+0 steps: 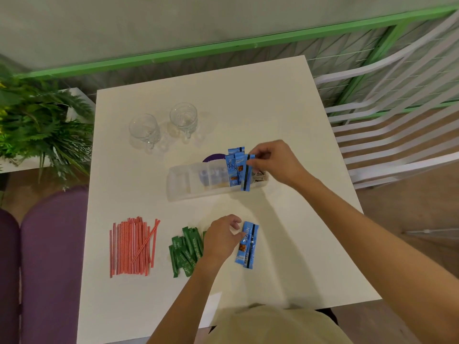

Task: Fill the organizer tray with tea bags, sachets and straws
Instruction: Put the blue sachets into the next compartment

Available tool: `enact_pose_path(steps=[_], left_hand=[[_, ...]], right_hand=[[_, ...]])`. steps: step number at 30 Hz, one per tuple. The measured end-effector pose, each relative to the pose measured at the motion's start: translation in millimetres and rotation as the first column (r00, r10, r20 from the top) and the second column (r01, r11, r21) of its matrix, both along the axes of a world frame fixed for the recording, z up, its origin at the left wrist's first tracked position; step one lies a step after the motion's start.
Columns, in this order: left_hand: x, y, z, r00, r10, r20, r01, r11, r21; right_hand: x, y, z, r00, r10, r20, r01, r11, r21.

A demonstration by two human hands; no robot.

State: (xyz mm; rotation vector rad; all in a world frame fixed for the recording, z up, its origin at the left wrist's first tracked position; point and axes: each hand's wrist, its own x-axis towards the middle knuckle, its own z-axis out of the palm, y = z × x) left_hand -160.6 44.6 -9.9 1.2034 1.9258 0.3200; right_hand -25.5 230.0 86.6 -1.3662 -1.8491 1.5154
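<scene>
Blue is the sachet (246, 173) that the right hand (273, 162) pinches upright between thumb and fingertips, its lower end at the clear tray (183, 187). Other blue sachets (233, 165) stand in a compartment beside it. The end compartment holds what may be tea bags (260, 177). The left hand (221, 237) pinches a blue pair (247, 244) lying on the table (149, 145), near green sachets (186, 249) and straws (133, 247).

Glass mugs (183, 117) (side by side) on white table (248, 95); fern (37, 120) left; purple seats (49, 244) near.
</scene>
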Motion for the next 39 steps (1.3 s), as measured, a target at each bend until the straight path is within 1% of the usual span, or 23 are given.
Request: enact_pose_path(steps=[4, 7, 10, 13, 16, 18, 22, 25, 28, 31, 34, 36, 39], left_hand=[[8.4, -6.9, -5.4, 0.994, -0.09, -0.066, 0.088, 0.996, -0.028], [12.8, -9.4, -6.2, 0.983, -0.142, -0.113, 0.139, 0.99, -0.035], [14.5, -10.8, -7.1, 0.977, -0.154, -0.149, 0.151, 0.988, -0.029], [14.7, -10.8, -8.8, 0.966, -0.177, -0.189, 0.176, 0.984, -0.025], [14.1, -8.7, -9.8, 0.971, -0.154, -0.181, 0.152, 0.988, -0.027], [12.6, -7.9, -10.0, 0.982, -0.115, -0.151, 0.111, 0.993, -0.034], [8.8, -7.9, -9.3, 1.0, 0.027, 0.004, -0.027, 0.999, -0.047], [3.9, -5.6, -3.8, 0.992, 0.101, 0.07, -0.102, 0.995, 0.009], [-3.4, 4.8, 6.7, 0.985, 0.139, 0.101, -0.148, 0.985, 0.089], [-12.7, 23.2, 22.0, 0.968, 0.167, 0.186, -0.199, 0.965, 0.171], [-21.8, 44.6, 38.8, 0.964, 0.155, 0.218, -0.209, 0.945, 0.252], [-27.1, 57.7, 47.3, 0.966, 0.134, 0.221, -0.2, 0.929, 0.311], [-33.2, 76.0, 55.9, 0.969, 0.118, 0.218, -0.194, 0.909, 0.37]], right_hand=[[-7.5, 12.2, 6.6, 1.0, -0.021, 0.015, 0.02, 0.997, 0.069], [-12.5, 12.4, 2.7, 0.999, -0.001, 0.051, -0.003, 0.995, 0.095], [-15.3, 9.5, -5.2, 0.994, 0.03, 0.101, -0.042, 0.993, 0.114], [-15.0, 3.8, -15.1, 0.985, 0.067, 0.162, -0.081, 0.993, 0.084], [-13.6, -0.7, -24.0, 0.966, 0.087, 0.242, -0.113, 0.989, 0.095], [-12.5, -1.2, -27.9, 0.955, 0.102, 0.277, -0.137, 0.984, 0.111], [-8.3, -1.9, -34.2, 0.947, 0.123, 0.298, -0.167, 0.978, 0.128], [-6.2, -2.6, -37.0, 0.945, 0.139, 0.295, -0.183, 0.975, 0.128], [0.9, -1.8, -34.5, 0.965, 0.089, 0.247, -0.122, 0.985, 0.12], [13.6, -6.2, -29.6, 0.979, 0.027, 0.201, -0.056, 0.989, 0.138], [29.7, -19.5, -30.2, 0.981, -0.062, 0.184, 0.035, 0.989, 0.147], [38.4, -32.1, -36.3, 0.976, -0.048, 0.214, 0.025, 0.994, 0.107], [47.8, -52.8, -53.4, 0.922, 0.058, 0.382, -0.067, 0.998, 0.011]])
